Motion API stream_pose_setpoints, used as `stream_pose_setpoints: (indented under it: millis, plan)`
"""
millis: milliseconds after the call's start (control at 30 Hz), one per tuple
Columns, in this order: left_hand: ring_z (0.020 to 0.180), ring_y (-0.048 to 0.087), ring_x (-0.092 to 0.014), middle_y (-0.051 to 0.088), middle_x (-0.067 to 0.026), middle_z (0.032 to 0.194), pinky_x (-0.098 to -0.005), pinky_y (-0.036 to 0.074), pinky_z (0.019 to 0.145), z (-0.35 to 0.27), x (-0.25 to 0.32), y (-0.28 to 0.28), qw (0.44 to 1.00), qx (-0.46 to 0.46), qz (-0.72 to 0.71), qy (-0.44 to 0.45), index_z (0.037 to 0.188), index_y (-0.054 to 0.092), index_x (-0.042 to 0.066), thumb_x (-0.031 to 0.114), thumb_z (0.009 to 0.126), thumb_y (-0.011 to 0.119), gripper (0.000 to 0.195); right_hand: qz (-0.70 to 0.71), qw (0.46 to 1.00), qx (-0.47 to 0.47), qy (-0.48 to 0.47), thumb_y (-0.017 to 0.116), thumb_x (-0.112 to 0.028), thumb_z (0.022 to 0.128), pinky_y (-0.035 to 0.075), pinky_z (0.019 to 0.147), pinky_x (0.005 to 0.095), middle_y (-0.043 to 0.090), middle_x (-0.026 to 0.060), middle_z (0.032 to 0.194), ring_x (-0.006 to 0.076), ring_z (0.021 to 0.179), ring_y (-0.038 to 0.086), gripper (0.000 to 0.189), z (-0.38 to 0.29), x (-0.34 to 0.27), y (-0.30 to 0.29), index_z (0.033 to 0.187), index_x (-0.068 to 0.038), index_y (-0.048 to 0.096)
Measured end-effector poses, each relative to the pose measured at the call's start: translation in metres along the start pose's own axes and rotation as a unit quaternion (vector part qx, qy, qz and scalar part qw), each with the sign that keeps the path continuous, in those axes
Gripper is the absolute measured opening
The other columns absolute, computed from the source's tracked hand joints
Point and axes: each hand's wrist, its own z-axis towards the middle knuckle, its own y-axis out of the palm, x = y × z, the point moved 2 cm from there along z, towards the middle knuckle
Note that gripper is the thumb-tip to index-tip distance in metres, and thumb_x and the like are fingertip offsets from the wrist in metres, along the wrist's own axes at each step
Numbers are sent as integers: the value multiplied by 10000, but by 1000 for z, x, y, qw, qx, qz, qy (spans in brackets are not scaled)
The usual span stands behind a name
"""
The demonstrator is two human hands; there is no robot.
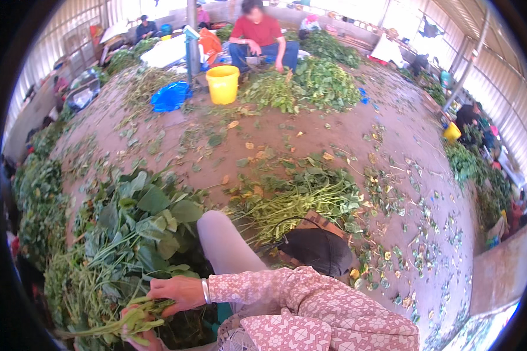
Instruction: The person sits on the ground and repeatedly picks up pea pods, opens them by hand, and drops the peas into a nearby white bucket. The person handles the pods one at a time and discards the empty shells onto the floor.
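My left hand (146, 340) is around a green bean plant stalk with pods (134, 322), low in the picture; pods hide part of this hand. My right hand (182, 293), with a pale bangle at the wrist, has its fingers closed on the pods and leaf stems at the upper end of the same stalk. Both hands are close together, over the near edge of a large heap of leafy bean plants (145, 223). Whatever lies in the dark space below my hands is hard to make out.
Stripped stalks (298, 202) lie ahead of my knee, beside a black bag (318, 252). Fallen leaves litter the floor (263, 131). Farther off, a seated person (259, 35) has a yellow bucket (223, 85), a blue plastic sheet (171, 97) and more plants (325, 85) nearby.
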Motion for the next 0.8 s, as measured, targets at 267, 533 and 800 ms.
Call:
stream_pose_setpoints:
  millis: [267, 533, 800]
  plan:
    - [856, 556, -151, 575, -81, 1019, -280, 456, 743, 59, 39, 27, 994, 46, -96, 20, 1162, 499, -20, 115, 906, 547, 293, -31, 992, 108, -56, 676, -167, 783, 446, 709, 460, 510, 164, 934, 403, 866, 549, 348, 11, -34, -41, 1037, -24, 486]
    - [828, 558, -140, 581, -78, 1006, -270, 454, 721, 59, 48, 53, 991, 6, -130, -19, 1157, 503, -32, 119, 906, 547, 296, -6, 987, 140, -73, 686, -164, 778, 439, 662, 447, 524, 169, 811, 383, 800, 565, 287, -8, -10, -44, 935, -1, 510]
    - [819, 526, -112, 599, -36, 954, -254, 417, 712, 49, 6, 67, 993, -92, -56, -58, 1104, 552, -37, 214, 909, 604, 322, -13, 976, 215, -28, 688, -156, 781, 419, 605, 441, 514, 169, 768, 391, 722, 548, 268, -27, 28, -17, 859, 6, 490]
